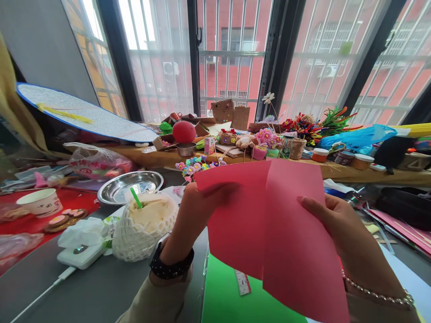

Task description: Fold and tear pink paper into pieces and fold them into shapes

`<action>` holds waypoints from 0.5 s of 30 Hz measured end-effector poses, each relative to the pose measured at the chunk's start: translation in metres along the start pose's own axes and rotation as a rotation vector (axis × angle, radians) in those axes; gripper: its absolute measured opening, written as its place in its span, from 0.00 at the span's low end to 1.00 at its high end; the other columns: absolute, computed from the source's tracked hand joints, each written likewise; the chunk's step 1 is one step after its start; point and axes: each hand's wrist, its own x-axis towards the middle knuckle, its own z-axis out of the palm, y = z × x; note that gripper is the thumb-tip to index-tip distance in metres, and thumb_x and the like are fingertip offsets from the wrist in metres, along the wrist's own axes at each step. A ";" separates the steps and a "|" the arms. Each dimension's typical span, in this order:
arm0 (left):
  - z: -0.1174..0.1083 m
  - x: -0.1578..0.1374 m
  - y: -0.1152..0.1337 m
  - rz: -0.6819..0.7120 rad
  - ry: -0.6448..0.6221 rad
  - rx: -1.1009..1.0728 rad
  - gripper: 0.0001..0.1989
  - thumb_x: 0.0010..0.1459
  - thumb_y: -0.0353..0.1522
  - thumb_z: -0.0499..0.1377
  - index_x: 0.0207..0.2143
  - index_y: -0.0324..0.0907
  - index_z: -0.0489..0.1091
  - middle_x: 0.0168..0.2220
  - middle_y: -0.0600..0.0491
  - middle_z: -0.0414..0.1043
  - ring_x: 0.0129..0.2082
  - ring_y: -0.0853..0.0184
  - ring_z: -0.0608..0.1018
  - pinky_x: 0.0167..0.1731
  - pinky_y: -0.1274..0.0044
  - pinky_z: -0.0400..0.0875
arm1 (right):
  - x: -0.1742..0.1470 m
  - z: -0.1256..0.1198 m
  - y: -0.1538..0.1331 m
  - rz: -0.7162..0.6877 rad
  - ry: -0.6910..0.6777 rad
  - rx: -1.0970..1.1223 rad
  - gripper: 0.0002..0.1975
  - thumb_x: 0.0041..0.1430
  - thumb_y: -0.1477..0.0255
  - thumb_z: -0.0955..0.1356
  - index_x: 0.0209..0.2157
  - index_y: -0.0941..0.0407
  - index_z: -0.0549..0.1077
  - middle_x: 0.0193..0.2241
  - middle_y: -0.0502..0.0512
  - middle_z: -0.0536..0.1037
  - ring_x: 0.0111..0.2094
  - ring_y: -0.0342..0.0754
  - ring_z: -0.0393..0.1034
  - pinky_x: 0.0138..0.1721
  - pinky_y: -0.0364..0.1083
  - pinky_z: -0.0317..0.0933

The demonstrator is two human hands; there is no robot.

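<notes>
My left hand (205, 202) grips the left edge of red paper (286, 237), its thumb smeared by motion across the front. On the right side, my right hand (333, 220) pinches the same paper, thumb in front and fingers behind. A vertical line splits the paper into two halves; whether it is a fold or two sheets meeting, I cannot tell. The paper bends and is held up over a green sheet (222, 296). A small ruler-like strip (243, 283) lies on that green sheet, partly hidden by the red paper.
Left of my hands stand a coconut (148, 220) in white foam netting with a green straw, a metal plate (129, 186), a paper cup (39, 202) and a white charger (81, 255) with a cable. Craft flowers (266, 137), jars (319, 154) and a red balloon (183, 132) line the windowsill.
</notes>
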 end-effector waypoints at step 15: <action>0.000 0.001 -0.002 0.080 0.037 -0.034 0.07 0.44 0.30 0.59 0.29 0.42 0.72 0.30 0.56 0.74 0.31 0.68 0.74 0.30 0.78 0.70 | 0.002 0.001 -0.001 0.017 0.023 0.016 0.09 0.35 0.68 0.72 0.22 0.57 0.73 0.18 0.54 0.76 0.16 0.47 0.69 0.14 0.41 0.63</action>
